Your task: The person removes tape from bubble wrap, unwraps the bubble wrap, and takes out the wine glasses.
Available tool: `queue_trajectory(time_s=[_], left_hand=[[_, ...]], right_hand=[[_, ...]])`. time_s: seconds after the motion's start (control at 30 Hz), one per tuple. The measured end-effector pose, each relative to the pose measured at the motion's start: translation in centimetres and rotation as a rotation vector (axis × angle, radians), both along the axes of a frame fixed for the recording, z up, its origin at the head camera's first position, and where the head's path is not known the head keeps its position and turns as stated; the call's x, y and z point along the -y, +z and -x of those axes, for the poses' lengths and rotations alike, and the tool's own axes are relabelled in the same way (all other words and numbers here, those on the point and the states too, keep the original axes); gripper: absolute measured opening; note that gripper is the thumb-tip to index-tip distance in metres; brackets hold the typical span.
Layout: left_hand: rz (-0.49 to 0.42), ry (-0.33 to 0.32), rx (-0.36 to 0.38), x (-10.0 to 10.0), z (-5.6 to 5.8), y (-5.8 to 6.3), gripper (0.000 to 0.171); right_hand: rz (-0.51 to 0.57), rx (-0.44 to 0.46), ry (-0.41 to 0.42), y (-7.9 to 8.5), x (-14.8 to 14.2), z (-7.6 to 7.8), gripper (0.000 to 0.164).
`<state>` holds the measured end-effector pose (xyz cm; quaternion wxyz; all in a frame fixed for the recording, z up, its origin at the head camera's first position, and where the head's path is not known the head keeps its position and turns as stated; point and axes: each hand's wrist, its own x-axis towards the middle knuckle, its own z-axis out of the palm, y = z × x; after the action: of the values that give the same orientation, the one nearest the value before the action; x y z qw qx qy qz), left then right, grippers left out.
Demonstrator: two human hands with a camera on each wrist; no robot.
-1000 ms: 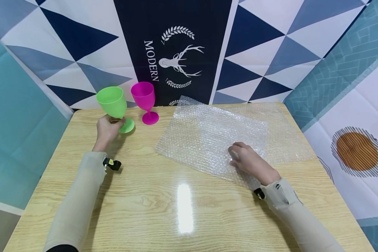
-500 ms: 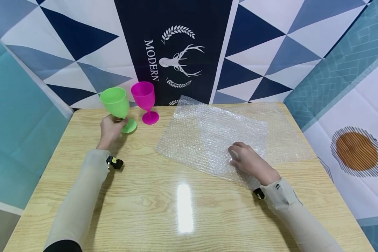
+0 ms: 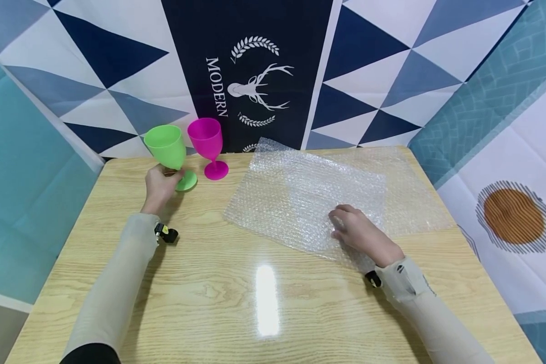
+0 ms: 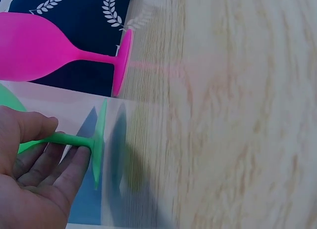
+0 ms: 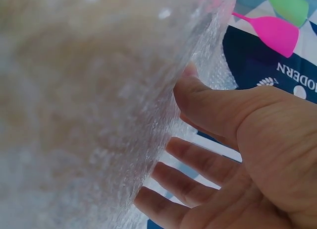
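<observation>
My left hand (image 3: 158,188) pinches the stem of a green plastic goblet (image 3: 166,146) at the back left of the table. In the left wrist view the thumb and fingers close round that thin stem (image 4: 72,140), and a gap shows between its round foot and the table. Just to the right, a magenta goblet (image 3: 207,139) stands upright by itself. My right hand (image 3: 357,230) rests on a sheet of clear bubble wrap (image 3: 277,202). Its fingertips touch the wrap (image 5: 99,115) in the right wrist view, the fingers spread and slightly bent.
A second bubble wrap sheet (image 3: 416,202) lies partly under the first, toward the right edge of the wooden table (image 3: 209,303). Behind the table hangs a patterned cloth backdrop (image 3: 255,76), close to both goblets.
My left hand has shifted slightly right with the green goblet, nearer the magenta one, and then stayed almost still. The right hand and bubble wrap have not moved.
</observation>
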<state>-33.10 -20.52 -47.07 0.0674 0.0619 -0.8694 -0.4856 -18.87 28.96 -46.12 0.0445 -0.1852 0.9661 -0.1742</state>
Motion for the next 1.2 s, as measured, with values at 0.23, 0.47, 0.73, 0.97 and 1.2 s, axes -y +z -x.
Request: queue_trajectory(time_s=[0.23,0.47,0.73,0.97,1.2], left_hand=[[0.012,0.003,-0.009,0.0,0.4,-0.3,0.035],[0.017,0.001,0.001,0.0,0.6,-0.7,0.036],[0.016,0.012,0.03,0.1,0.8,-0.8,0.037],[0.026,0.015,0.025,-0.1,1.0,-1.0,0.037],[0.013,0.023,0.025,-0.2,1.6,-1.1,0.037]], right_hand=[[0.004,-0.005,0.004,0.0,0.0,0.0,0.045],[0.001,0.0,0.004,0.0,0.0,0.0,0.045],[0.004,-0.002,0.002,0.0,-0.1,0.0,0.046],[0.003,-0.005,0.007,0.0,0.0,0.0,0.046],[0.001,-0.007,0.011,0.0,0.0,0.0,0.045]])
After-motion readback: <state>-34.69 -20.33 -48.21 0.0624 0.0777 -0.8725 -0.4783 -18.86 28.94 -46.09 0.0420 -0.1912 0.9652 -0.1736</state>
